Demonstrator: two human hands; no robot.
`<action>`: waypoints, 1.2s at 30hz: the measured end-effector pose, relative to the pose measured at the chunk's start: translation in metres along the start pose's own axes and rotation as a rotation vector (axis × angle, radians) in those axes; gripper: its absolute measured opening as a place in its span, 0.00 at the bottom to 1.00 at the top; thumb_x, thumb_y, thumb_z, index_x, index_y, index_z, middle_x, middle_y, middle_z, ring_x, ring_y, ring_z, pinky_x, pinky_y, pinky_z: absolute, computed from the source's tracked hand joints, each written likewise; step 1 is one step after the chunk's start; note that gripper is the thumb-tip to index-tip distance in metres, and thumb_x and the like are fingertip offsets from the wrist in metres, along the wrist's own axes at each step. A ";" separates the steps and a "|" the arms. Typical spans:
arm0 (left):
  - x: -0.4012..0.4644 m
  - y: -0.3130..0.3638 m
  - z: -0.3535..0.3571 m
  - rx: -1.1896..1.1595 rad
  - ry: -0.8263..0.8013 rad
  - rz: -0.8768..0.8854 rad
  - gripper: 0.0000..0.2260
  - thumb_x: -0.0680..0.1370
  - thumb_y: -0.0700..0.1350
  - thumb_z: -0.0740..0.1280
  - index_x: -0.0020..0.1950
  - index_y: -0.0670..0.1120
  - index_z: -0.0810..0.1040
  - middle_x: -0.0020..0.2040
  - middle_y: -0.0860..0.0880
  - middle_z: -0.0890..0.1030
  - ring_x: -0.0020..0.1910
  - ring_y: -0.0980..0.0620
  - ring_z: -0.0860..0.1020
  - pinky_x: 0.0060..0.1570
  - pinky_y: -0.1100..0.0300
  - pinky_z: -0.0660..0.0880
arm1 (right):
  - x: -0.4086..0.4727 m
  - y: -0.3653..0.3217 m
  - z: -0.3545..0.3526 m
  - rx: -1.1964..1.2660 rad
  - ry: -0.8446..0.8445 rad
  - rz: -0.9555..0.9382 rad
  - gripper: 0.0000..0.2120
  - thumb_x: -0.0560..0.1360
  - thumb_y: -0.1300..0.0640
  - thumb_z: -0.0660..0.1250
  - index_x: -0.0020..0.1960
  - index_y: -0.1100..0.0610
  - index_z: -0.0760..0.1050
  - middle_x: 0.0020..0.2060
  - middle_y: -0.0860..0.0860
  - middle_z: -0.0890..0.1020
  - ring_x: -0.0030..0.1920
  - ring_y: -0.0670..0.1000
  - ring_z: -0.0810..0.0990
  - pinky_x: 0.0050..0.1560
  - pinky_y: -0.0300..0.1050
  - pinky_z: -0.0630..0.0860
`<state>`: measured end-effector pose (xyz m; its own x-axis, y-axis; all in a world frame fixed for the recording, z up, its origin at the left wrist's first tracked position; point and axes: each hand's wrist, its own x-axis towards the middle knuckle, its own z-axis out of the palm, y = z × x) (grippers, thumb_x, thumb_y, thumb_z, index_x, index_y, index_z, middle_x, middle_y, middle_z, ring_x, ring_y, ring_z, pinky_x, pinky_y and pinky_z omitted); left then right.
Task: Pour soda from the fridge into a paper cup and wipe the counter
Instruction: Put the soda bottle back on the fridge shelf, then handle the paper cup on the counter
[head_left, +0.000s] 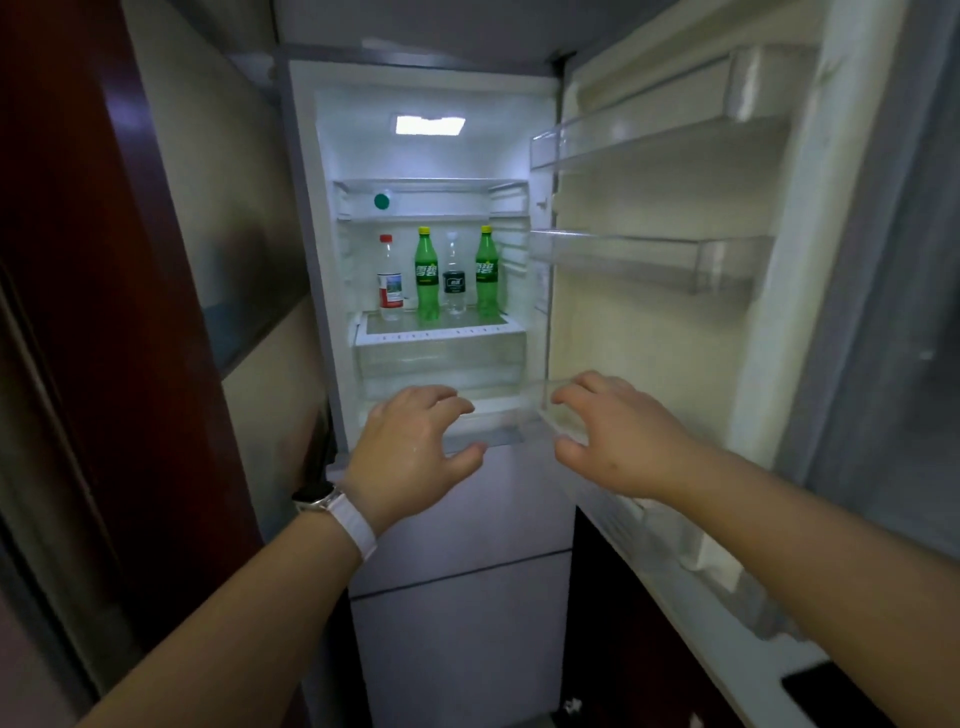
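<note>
Fridge shelf (436, 332): four upright bottles (427, 275) in row.

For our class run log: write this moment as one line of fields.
fridge door: open | green soda bottles: on shelf, untouched | left hand: open, empty | right hand: open, empty

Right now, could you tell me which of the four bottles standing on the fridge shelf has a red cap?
The leftmost bottle: clear, with a red cap and a red-and-white label. The two green bottles have yellow caps, and the clear one between them has a dark label.
</note>
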<state>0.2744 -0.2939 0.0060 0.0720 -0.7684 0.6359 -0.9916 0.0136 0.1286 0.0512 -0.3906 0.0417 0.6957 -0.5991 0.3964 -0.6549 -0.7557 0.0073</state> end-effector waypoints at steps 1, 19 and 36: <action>0.001 0.010 0.000 -0.001 -0.002 0.009 0.26 0.71 0.64 0.59 0.61 0.51 0.80 0.61 0.50 0.79 0.61 0.48 0.75 0.60 0.49 0.72 | -0.009 0.006 -0.005 -0.018 0.011 -0.004 0.24 0.75 0.44 0.61 0.68 0.49 0.68 0.65 0.50 0.70 0.63 0.55 0.70 0.59 0.51 0.70; 0.000 0.210 0.061 -0.015 -0.009 0.065 0.23 0.72 0.62 0.62 0.57 0.48 0.82 0.57 0.49 0.81 0.56 0.45 0.78 0.54 0.48 0.74 | -0.175 0.198 -0.062 -0.019 0.161 0.164 0.33 0.77 0.46 0.63 0.78 0.48 0.54 0.72 0.56 0.62 0.70 0.59 0.63 0.65 0.56 0.69; -0.032 0.207 0.034 0.082 -0.034 -0.084 0.24 0.73 0.61 0.62 0.61 0.48 0.79 0.57 0.50 0.81 0.57 0.48 0.78 0.54 0.48 0.76 | -0.148 0.195 -0.019 0.191 0.154 -0.011 0.45 0.79 0.41 0.58 0.66 0.43 0.18 0.71 0.41 0.30 0.75 0.44 0.41 0.73 0.43 0.44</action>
<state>0.0628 -0.2887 -0.0137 0.1525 -0.7862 0.5989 -0.9878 -0.1026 0.1169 -0.1849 -0.4438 0.0019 0.6398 -0.5537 0.5330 -0.5691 -0.8074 -0.1556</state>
